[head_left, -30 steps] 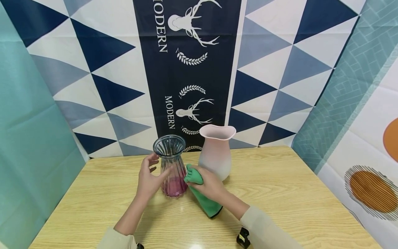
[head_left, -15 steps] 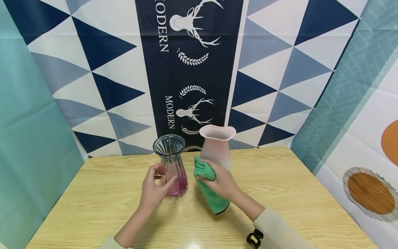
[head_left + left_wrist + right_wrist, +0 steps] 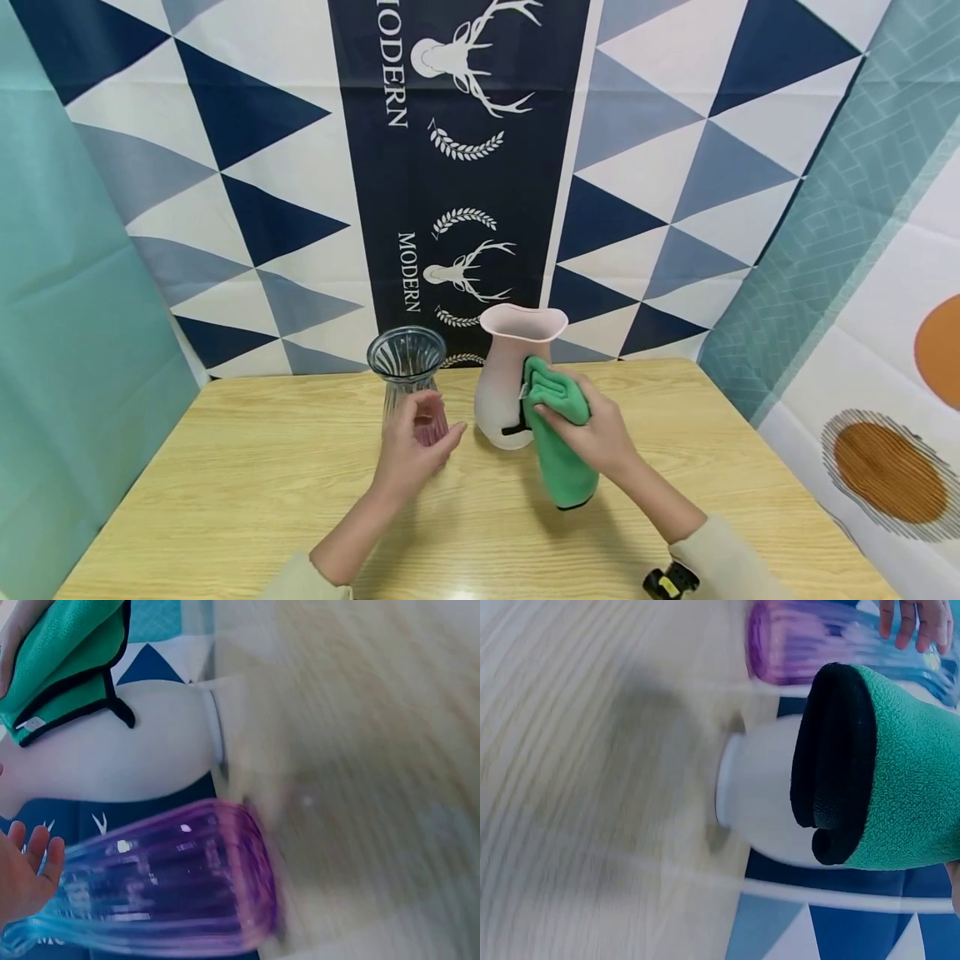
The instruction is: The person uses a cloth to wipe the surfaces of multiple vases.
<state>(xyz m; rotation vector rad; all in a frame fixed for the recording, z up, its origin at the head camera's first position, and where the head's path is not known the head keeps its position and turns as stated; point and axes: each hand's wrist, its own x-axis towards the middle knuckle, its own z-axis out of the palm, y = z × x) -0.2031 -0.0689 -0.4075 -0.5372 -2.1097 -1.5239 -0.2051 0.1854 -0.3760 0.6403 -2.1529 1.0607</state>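
My right hand (image 3: 606, 433) grips a folded green cloth (image 3: 561, 454) with black edging. The cloth hangs in front of the right side of a pale pink-and-white vase (image 3: 498, 400); I cannot tell whether they touch. To the left stands a ribbed glass vase (image 3: 402, 387), blue at the rim and pink at the base. Before it, partly hiding its lower half, is my left hand (image 3: 411, 454), fingers loosely bent and holding nothing. The left wrist view shows the glass vase (image 3: 165, 885) upright on the table. Black edging of the cloth (image 3: 911, 780) faces the right wrist camera.
Both vases stand on a light wood table (image 3: 262, 483) near its back edge. Behind rises a patterned wall hanging (image 3: 465, 183) with triangles and deer heads. Teal cloth (image 3: 67, 292) hangs at the left side, and a patterned sheet (image 3: 870, 367) at the right.
My right hand has carried the green cloth rightward, from between the vases to the pale vase's right side. My left hand has moved down and right from the glass vase's left side. Both vases stay put.
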